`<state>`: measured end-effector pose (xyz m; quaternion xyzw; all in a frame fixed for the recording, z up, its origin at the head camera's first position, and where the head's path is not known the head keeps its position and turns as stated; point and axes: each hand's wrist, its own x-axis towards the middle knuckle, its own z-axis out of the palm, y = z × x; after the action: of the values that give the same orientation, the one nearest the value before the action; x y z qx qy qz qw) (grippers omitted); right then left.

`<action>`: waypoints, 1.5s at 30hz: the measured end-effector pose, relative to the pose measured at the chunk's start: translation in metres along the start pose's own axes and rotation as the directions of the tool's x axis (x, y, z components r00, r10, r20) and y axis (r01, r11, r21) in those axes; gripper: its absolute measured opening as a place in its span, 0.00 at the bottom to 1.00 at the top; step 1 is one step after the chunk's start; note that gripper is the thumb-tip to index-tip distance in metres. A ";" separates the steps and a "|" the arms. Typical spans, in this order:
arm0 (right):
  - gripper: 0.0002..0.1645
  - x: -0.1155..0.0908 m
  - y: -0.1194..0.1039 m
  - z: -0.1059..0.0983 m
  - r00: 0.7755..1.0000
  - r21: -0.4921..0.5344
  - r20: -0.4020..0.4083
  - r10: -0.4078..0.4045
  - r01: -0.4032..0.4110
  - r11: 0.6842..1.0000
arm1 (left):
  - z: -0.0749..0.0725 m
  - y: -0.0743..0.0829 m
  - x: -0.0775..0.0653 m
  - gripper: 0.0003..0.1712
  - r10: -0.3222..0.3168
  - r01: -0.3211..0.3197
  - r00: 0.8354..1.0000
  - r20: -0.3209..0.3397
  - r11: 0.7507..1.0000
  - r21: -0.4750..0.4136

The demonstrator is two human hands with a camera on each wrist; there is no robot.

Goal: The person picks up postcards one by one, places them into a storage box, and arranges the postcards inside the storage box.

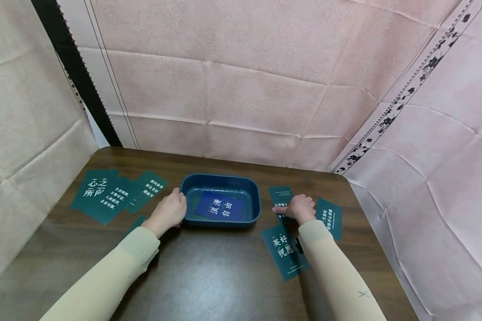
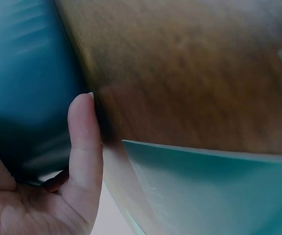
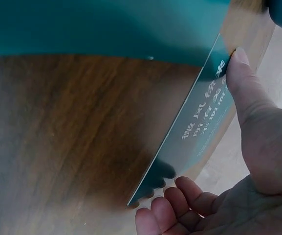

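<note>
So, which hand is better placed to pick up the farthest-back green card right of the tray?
Probably the right hand: it is over that green card, with its thumb reaching toward one edge. The left hand is at the opposite end of the blue tray.

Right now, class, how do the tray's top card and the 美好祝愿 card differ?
The top card is blue; the 美好祝愿 card is green. The first lies inside the tray; the second lies on the table. Both bear white characters.
</note>
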<state>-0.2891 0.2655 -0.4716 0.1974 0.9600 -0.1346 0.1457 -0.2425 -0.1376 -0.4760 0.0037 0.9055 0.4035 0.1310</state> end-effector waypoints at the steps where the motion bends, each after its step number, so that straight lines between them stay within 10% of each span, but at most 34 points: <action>1: 0.72 0.001 0.000 0.000 1.000 -0.008 0.002 0.006 -0.006 1.000 | 0.000 0.000 0.000 0.37 0.001 -0.001 1.000 0.001 1.000 0.000; 27: 0.74 0.002 0.011 -0.003 0.999 0.147 0.032 -0.043 0.038 0.988 | 0.001 -0.001 0.000 0.36 -0.003 0.003 1.000 0.002 1.000 -0.001; 45: 0.24 0.015 0.035 -0.008 0.973 0.270 -0.081 -0.214 0.228 0.935 | 0.001 0.001 -0.001 0.36 -0.012 0.012 1.000 -0.004 1.000 0.003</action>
<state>-0.2898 0.3042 -0.4759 0.1098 0.9511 -0.2783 0.0764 -0.2416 -0.1365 -0.4755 -0.0022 0.9064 0.4013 0.1318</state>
